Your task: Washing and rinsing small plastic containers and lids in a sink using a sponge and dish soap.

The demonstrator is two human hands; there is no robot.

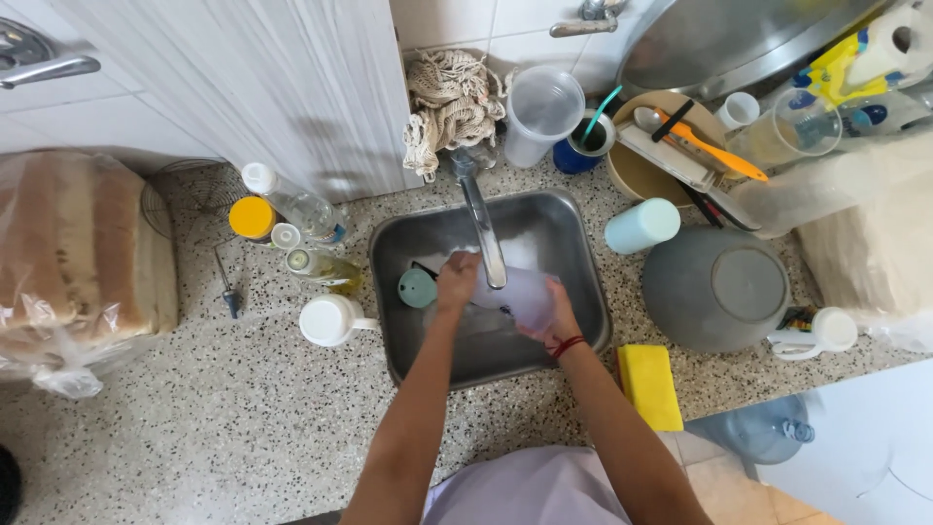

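1. Two hands over the sink: left hand and right hand both closed round a clear cup under the tap.
2. Best keep the cup low under the tap, grip firm, it looks slippery.
3. Bagged bread far left; yellow-capped bottle left of the sink; yellow sponge near right on the table.

We are working both hands inside a small steel sink, the faucet spout crossing just above them. Left of our left hand a teal funnel is crowding the basin; right of our right hand the wall is closing in, an upturned grey bowl beyond.
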